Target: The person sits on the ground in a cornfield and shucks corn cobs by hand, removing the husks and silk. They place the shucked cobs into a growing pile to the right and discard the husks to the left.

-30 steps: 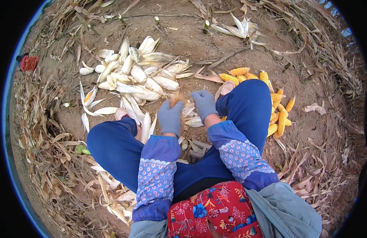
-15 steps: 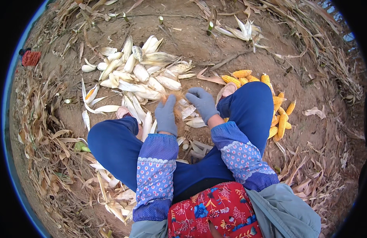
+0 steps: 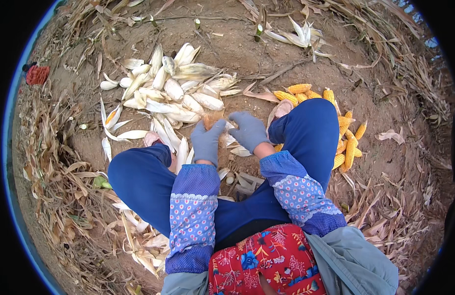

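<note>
Grey knitted gloves cover both of my hands, which are close together above the ground between my knees. My left hand has its thumb and fingers apart. A brown tuft of corn silk shows just beyond its fingertips; whether it touches the glove is unclear. My right hand is loosely bent, fingers pointing toward the left hand, with nothing visible in it. Just beyond the hands lies a heap of corn ears in pale husks. Husked yellow corn ears are piled beside my right knee. Loose husks lie under my hands.
My bent legs in blue trousers frame the work spot. A partly opened ear lies left of the heap. Cut stalk stubs stick up farther off. Dry stalks and leaves cover the left side. Something red shows at far left.
The corn silk has shifted from between my hands to beyond the left fingertips. My left hand has turned, its thumb side now toward the right hand. My right fingers have straightened somewhat and lowered.
</note>
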{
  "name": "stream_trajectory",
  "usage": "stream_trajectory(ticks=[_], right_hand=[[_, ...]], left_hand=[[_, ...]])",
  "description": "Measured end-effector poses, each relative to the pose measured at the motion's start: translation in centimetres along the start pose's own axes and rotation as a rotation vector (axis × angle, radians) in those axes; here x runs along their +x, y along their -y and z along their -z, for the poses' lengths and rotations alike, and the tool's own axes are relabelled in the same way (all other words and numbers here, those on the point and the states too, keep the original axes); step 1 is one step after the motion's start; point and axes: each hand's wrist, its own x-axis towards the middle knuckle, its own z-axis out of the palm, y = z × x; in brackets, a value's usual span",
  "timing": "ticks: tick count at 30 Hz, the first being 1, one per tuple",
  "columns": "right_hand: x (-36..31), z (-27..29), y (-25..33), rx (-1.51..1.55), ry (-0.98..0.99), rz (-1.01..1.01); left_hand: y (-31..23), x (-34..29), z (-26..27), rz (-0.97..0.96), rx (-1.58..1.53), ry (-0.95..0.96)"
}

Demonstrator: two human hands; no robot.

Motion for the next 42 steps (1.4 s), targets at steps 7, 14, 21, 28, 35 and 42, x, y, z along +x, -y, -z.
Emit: stream_trajectory(ticks=[7, 14, 21, 28, 35, 42], right_hand=[[0.0, 0.4, 0.6, -0.203, 0.254, 0.028], [-0.3, 0.5, 1.3, -0.264, 0.274, 0.050], [-0.5, 0.2, 1.4, -0.366, 0.296, 0.071], [-0.4, 0.0, 0.5, -0.363, 0.337, 0.093], [-0.6, 0.0, 1.4, -0.474, 0.486, 0.013], [-0.5, -1.7, -0.5, -0.435, 0.588, -0.025]], left_hand=[[-1.4, -1.0, -0.6, -0.039, 0.147, 0.086], [-0.2, -0.2, 0.2, -0.110, 0.405, 0.147], [0.9, 0.3, 0.5, -0.098, 0.298, 0.126], [0.3, 0.7, 1.2, -0.044, 0.170, -0.059], [-1.1, -0.3, 0.0, -0.090, 0.354, 0.174], [-0.4, -0.6, -0.4, -0.150, 0.683, 0.323]])
